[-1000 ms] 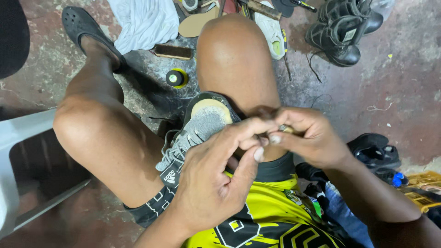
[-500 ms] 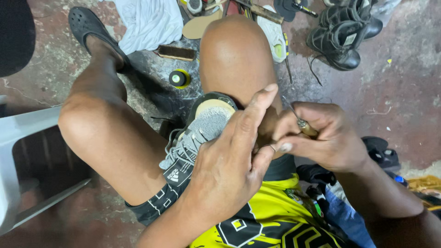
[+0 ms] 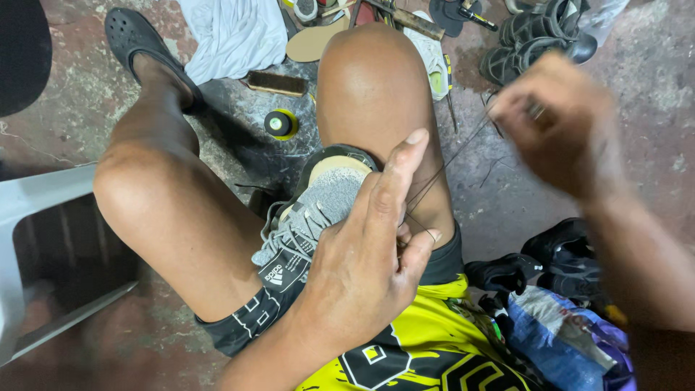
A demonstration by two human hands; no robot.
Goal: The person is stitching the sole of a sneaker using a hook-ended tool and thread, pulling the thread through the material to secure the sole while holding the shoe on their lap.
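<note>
So there's a grey sneaker (image 3: pixel 318 217) wedged sole-up between the person's bare thighs, and the left hand (image 3: pixel 362 268) is clamped over its side with the index finger stretched along the upper, pinning it against the right leg. The right hand (image 3: pixel 557 123) is up and off to the side, well apart from the shoe, blurry, fingers pinched shut on a thin dark thread (image 3: pixel 449 163) that runs taut down to the shoe. On the floor past the knees sit a brush (image 3: pixel 275 83) and a little round tin (image 3: pixel 279 123).

white cloth (image 3: pixel 235 32) – brush (image 3: pixel 275 82) – round tin (image 3: pixel 279 123) – black boots (image 3: pixel 539 36) – grey chair (image 3: pixel 32 217)
</note>
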